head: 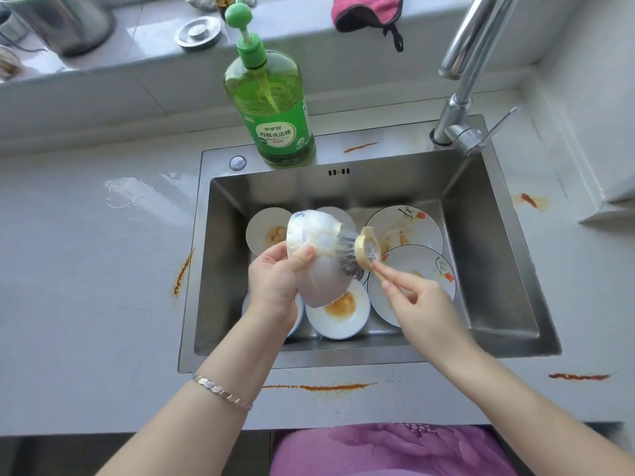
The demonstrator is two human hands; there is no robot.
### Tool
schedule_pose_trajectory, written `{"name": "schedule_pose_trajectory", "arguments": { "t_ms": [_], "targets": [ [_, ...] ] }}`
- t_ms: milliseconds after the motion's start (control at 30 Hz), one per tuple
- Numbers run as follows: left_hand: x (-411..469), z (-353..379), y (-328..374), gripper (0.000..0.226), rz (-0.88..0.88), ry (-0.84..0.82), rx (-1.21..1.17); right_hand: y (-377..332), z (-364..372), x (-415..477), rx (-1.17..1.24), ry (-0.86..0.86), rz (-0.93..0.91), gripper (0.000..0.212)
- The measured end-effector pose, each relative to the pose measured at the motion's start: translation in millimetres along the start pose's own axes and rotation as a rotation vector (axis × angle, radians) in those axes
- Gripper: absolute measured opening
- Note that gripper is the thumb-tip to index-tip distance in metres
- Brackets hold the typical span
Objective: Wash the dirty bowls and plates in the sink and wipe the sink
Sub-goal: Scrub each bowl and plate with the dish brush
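Head view: your left hand [275,280] grips a foamy white bowl [319,266], tipped steeply on edge above the sink [498,269], thumb on its outer wall. Your right hand [422,304] pinches a wooden dish brush [366,250]; its handle slants down-right into your fingers and its bristles point left, touching the bowl.

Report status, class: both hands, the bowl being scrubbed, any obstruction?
Left hand grips soapy bowl over sink. Right hand holds brush, bristles against bowl. Stained plates and stained bowls lie below; nothing blocking.
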State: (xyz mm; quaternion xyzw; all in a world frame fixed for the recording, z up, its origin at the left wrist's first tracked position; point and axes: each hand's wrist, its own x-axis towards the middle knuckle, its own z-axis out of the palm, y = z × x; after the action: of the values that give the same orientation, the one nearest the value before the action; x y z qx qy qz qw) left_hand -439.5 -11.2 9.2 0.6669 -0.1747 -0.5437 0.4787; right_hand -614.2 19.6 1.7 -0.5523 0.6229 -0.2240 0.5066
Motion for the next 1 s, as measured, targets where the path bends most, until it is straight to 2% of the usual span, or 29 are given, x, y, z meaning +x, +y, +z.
{"name": "schedule_pose_trajectory", "arguments": {
  "t_ms": [133, 267, 400, 600, 833, 1000],
  "targets": [
    [-7, 4, -4, 0.013, 0.063, -0.089, 0.147, -3, -7, 17, -0.04, 0.049, 0.013, 0.034],
    [-6, -5, 6, 0.016, 0.066, -0.194, 0.137, 5, -18, 33, 0.023, 0.066, 0.109, 0.034],
    [0, -8, 10, 0.016, 0.047, -0.193, 0.089, -2, -17, 18, 0.1, 0.01, 0.074, 0.036],
    [-2, -2, 9, 0.019, 0.061, -0.209, 0.134, -9, -23, 38, 0.093, 0.109, 0.111, 0.035],
    [8, 6, 13, 0.008, 0.09, -0.02, 0.06, -12, 4, 7, -0.195, 0.114, -0.053, 0.039],
    [11, 17, 21, 0.003, 0.033, 0.098, -0.09, -12, 25, -22, -0.333, 0.075, -0.189, 0.042]
  ]
}}
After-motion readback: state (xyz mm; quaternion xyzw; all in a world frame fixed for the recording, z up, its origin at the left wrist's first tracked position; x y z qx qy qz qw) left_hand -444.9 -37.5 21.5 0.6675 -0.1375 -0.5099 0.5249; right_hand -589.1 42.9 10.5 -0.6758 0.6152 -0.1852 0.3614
